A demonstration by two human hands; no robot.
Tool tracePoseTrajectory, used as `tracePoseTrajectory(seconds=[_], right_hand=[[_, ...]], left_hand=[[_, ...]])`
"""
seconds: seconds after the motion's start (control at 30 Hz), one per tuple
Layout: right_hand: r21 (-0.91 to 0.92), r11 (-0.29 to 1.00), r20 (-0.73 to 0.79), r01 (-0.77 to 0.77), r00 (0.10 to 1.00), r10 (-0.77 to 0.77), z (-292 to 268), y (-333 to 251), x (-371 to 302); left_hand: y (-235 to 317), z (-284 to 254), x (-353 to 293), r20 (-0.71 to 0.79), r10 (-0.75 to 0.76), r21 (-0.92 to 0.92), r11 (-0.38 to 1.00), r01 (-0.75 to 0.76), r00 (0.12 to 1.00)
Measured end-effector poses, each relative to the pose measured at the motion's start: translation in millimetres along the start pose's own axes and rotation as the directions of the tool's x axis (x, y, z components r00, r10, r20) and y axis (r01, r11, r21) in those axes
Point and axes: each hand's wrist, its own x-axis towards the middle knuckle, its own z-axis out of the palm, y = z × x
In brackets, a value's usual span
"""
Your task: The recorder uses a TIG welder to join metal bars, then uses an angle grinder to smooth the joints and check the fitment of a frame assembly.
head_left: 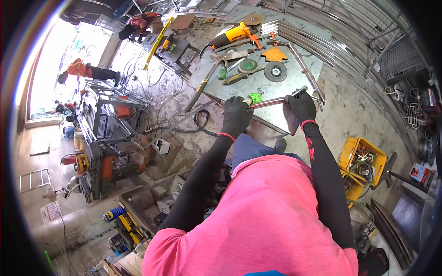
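My left hand [237, 115], in a black glove, is closed on the left part of a thin metal bar [269, 102]. My right hand [301, 108], gloved alike, is closed round its right end, where a small squarish metal end [299, 90] sticks out. The bar lies across the near edge of a metal-topped workbench [216, 87]. A bright green round thing [256, 97] sits right beside my left fingers; its kind is unclear. Beyond lie a grinding disc [275, 71], a green-centred disc [247, 66], an orange welding magnet [275, 54] and an orange angle grinder [230, 36].
Long metal tubes [304, 41] lie stacked behind the bench. A yellow crate [363, 158] of cables stands at my right. Black cable [198, 130] crosses the floor at left. One person [87, 70] stands and another [140, 25] bends at far left.
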Motion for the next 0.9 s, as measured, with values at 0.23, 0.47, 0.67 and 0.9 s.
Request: tracePoseTrajectory(seconds=[0.23,0.47,0.67,0.9], right_hand=[[0.048,0.999,-0.003,-0.011,1.000,0.011,-0.5,1.6,-1.0],[0.042,0.999,0.007,0.002,1.000,-0.002,-2.0,-5.4,-7.8],[0.140,0.990,0.052,-0.008,0.999,0.000,-0.6,3.4,0.6],[0.255,0.930,-0.165,0.263,0.960,-0.226,2.2,-5.6,-41.7]], left_hand=[[3.2,4.6,-3.9,-0.051,-0.022,-0.018,1.000,0.021,0.998],[-5.7,12.4,-8.4,-0.059,-0.019,0.042,0.999,0.022,0.998],[-3.4,1.7,2.7,0.072,0.039,0.111,0.993,-0.047,0.997],[34.4,-22.6,-39.4,-0.106,-0.102,-0.196,0.977,0.079,0.989]])
